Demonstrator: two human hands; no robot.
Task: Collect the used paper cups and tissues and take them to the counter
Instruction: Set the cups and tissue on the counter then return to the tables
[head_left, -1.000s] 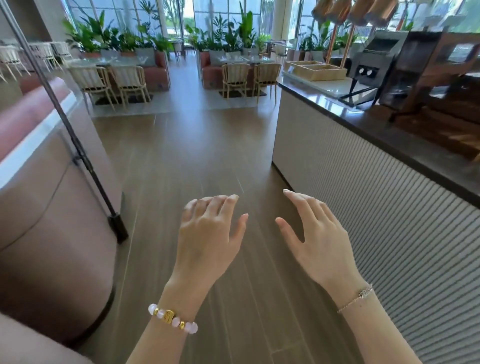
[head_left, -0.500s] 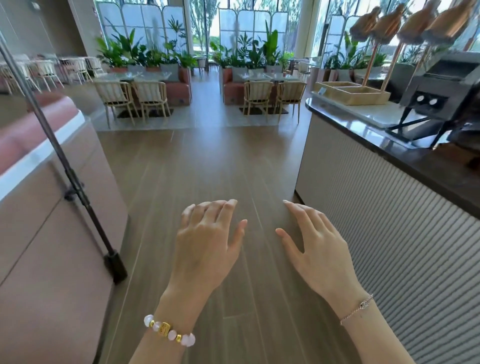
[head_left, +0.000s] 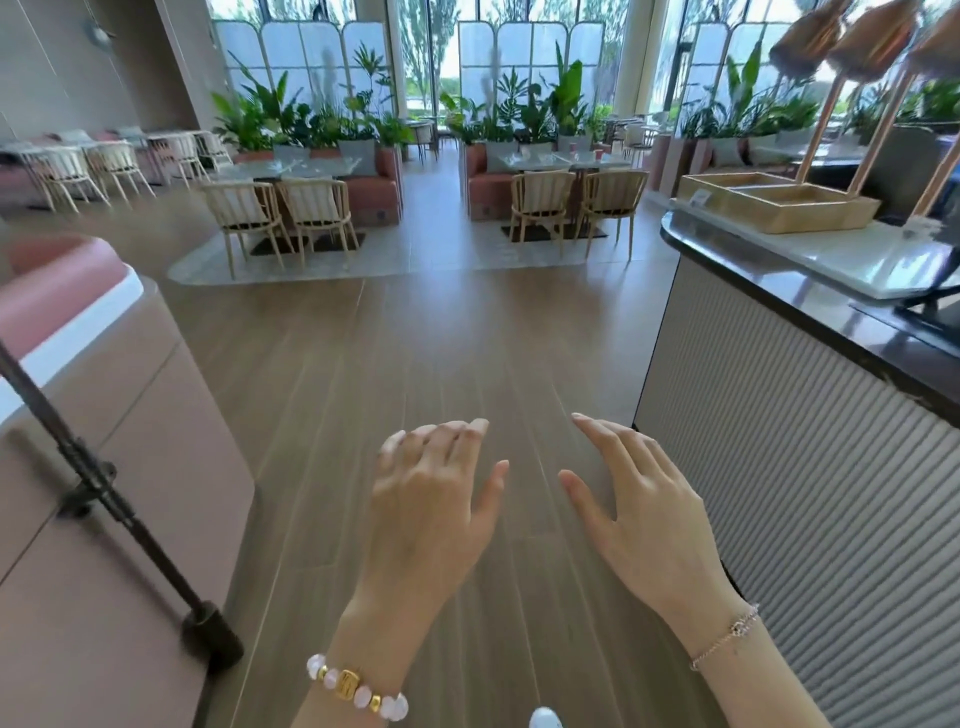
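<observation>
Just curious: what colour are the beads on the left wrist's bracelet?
Pale pink with gold ones, on the bracelet; head view.

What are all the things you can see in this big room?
counter: one, dark top, ribbed pale front, right
wooden trays: two, light wood, on the counter
chairs: many, pale wood, around far tables
sofas: two, reddish, by the far tables
plants: many, green, along the windows
pole: one, black, leaning at left
floor: brown wood planks
cups or tissues: none clear enough to tell
left hand: empty, open, bead bracelet
right hand: empty, open, thin chain bracelet
</observation>
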